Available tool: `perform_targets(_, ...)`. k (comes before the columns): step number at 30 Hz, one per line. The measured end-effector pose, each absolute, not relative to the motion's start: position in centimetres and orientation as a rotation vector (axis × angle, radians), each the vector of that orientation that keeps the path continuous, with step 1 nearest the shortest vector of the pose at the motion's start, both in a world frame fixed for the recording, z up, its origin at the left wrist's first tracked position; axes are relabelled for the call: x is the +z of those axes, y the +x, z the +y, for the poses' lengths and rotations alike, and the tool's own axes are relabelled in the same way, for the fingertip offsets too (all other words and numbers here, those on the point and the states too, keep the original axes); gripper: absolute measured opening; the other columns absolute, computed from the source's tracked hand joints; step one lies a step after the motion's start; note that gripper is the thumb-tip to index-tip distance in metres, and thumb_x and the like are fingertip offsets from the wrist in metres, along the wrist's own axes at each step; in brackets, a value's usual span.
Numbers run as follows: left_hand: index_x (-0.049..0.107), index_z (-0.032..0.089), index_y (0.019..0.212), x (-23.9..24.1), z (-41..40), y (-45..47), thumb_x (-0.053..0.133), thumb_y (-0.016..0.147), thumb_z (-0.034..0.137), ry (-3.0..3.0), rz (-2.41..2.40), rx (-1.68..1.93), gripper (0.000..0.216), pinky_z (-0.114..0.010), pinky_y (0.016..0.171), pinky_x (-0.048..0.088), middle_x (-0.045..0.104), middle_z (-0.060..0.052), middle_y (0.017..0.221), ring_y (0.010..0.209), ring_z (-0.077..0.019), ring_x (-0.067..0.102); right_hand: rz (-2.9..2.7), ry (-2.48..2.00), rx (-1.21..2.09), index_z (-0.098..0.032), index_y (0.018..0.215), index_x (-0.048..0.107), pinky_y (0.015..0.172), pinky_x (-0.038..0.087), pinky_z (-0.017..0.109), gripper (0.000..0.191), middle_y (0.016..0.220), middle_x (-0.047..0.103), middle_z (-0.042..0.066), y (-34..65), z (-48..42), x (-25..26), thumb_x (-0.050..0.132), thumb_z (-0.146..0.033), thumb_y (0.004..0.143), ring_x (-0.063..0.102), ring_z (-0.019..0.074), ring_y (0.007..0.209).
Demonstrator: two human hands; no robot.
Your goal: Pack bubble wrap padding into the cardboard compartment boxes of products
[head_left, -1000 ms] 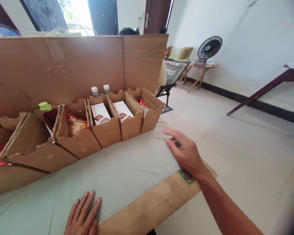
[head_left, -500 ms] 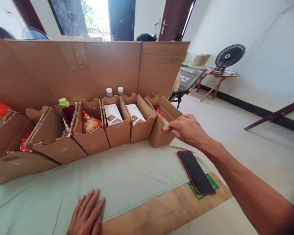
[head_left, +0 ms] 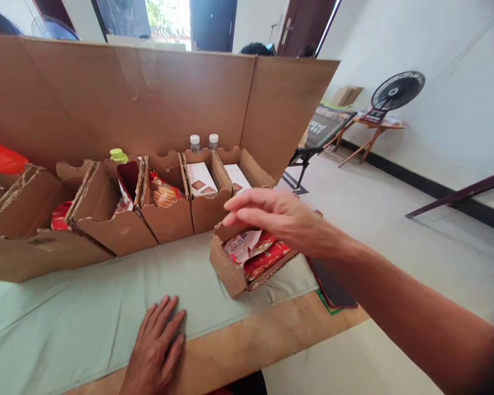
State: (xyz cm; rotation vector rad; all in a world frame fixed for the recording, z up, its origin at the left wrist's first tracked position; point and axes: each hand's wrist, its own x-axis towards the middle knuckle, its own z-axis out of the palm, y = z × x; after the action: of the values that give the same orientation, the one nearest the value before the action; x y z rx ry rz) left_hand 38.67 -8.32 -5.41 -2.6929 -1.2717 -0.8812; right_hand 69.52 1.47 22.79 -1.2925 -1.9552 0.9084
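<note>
A small cardboard bin (head_left: pixel 228 269) stands apart from the row, near the table's front edge, turned at an angle. Inside it lie red snack packets (head_left: pixel 267 258), one with a pale printed flap. My right hand (head_left: pixel 278 216) is over the bin's far side, fingers stretched out to the left with nothing visible in them; whether the palm touches the bin is hidden. Flat on the cloth's front edge rests my left hand (head_left: pixel 158 343), fingers spread, holding nothing. Partly behind my right forearm lies a red-edged phone (head_left: pixel 333 282).
Several cardboard bins (head_left: pixel 170 219) form a row, holding white boxes (head_left: pixel 201 180), a biscuit bag (head_left: pixel 164 192) and other packets. Two white-capped bottles (head_left: pixel 195 144) stand behind them. A tall cardboard panel (head_left: pixel 181 99) backs the row. Beyond are a folding chair (head_left: pixel 325 131) and a fan (head_left: pixel 397 92).
The right-end bin has come out of the row toward me and turned, showing its packets. My right hand has moved left and opened from its pinch on the bin's edge. My left hand stays flat.
</note>
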Motion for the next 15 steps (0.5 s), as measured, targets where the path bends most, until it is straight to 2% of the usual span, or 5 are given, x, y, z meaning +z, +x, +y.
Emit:
perform_targets(3, 0.063, 0.026, 0.133, -4.3, -9.0, 38.5, 0.057, 0.096, 0.027, -2.728, -1.456, -0.969, 0.037, -0.045, 0.110, 0.052, 0.062, -0.009, 0.145, 0.141, -0.0282, 0.051, -1.677, -1.269, 0.480, -0.024, 0.102, 0.077, 0.090, 0.052, 0.032, 0.016, 0.101, 0.077, 0.002, 72.0, -1.2, 22.8, 0.064, -0.029, 0.094, 0.070, 0.0170, 0.097)
perform_targets(6, 0.058, 0.028, 0.138, -2.4, -9.2, 38.9, 0.058, 0.096, 0.027, -2.737, -1.587, -1.049, 0.042, -0.043, 0.107, 0.055, 0.062, -0.009, 0.144, 0.141, -0.0277, 0.052, -1.154, -1.276, 0.231, -0.026, 0.093, 0.077, 0.094, 0.051, 0.039, 0.010, 0.099, 0.075, 0.003, 77.2, -3.2, 19.2, 0.068, -0.025, 0.088, 0.070, 0.0209, 0.097)
perform_targets(8, 0.052, 0.030, 0.144, -1.0, -8.9, 40.0, 0.057, 0.096, 0.027, -2.787, -1.620, -1.063, 0.049, -0.043, 0.106, 0.056, 0.060, -0.009, 0.146, 0.139, -0.0273, 0.055, -0.856, -1.282, 0.319, -0.027, 0.086, 0.075, 0.088, 0.053, 0.040, 0.006, 0.094, 0.074, 0.003, 80.1, -3.7, 15.0, 0.073, -0.029, 0.081, 0.069, 0.0213, 0.093)
perform_targets(11, 0.034, 0.028, 0.157, 0.2, -8.4, 43.0, 0.058, 0.094, 0.029, -2.907, -1.650, -1.037, 0.067, -0.045, 0.106, 0.057, 0.053, -0.013, 0.153, 0.138, -0.0288, 0.056, -0.657, -1.339, 0.549, -0.024, 0.083, 0.074, 0.081, 0.055, 0.039, 0.026, 0.093, 0.074, 0.004, 81.2, -3.6, 8.4, 0.077, -0.048, 0.074, 0.069, 0.0218, 0.088)
perform_targets(15, 0.009, 0.021, 0.164, -0.5, -8.0, 47.5, 0.062, 0.088, 0.031, -2.923, -1.681, -1.086, 0.094, -0.051, 0.106, 0.056, 0.043, -0.018, 0.160, 0.141, -0.0352, 0.052, -0.628, -1.294, 0.705, -0.025, 0.101, 0.074, 0.100, 0.052, 0.044, 0.043, 0.107, 0.076, 0.005, 77.4, -3.3, 3.6, 0.063, -0.063, 0.085, 0.067, 0.0254, 0.111)
